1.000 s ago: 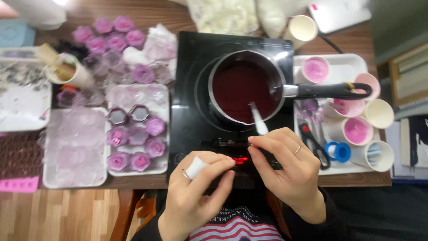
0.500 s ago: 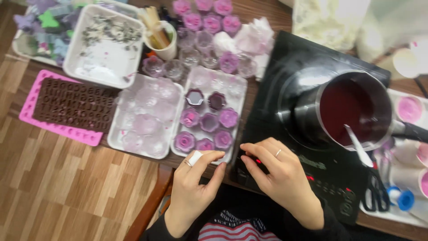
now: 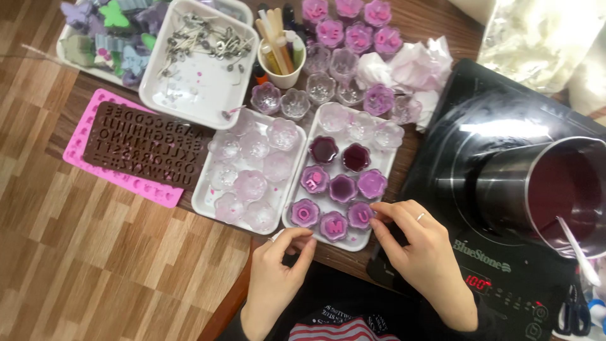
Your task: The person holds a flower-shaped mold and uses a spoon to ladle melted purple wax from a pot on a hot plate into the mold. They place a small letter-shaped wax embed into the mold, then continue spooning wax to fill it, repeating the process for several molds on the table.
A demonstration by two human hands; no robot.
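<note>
The right hand (image 3: 413,243) is reaching to the near edge of a white tray (image 3: 372,237), its fingertips pinching lightly at a small flower-shaped purple candle cup (image 3: 361,215) in the tray's nearest row; whether the fingers are truly gripping the cup or only touching its rim I cannot tell. The left hand (image 3: 281,268) is resting just below that tray, fingers curled loosely inward with thumb and forefinger nearly meeting, closed on nothing that shows. Directly ahead of the two hands, the tray is carrying more purple-filled cups, two of them a darker wine colour (image 3: 324,149), and some clear empty ones at its far end. To the left of the left hand a second white tray (image 3: 202,201) is holding clear flower-shaped cups, and farther left a brown letter mould (image 3: 148,147) is lying on a pink mat (image 3: 95,165) at the table's edge. To the right of the right hand a black induction cooker (image 3: 480,164) is bearing a steel pot (image 3: 543,189) of dark red liquid, a white spoon (image 3: 577,251) leaning in it. Well beyond the hands a paper cup of sticks (image 3: 282,60) is standing upright.
</note>
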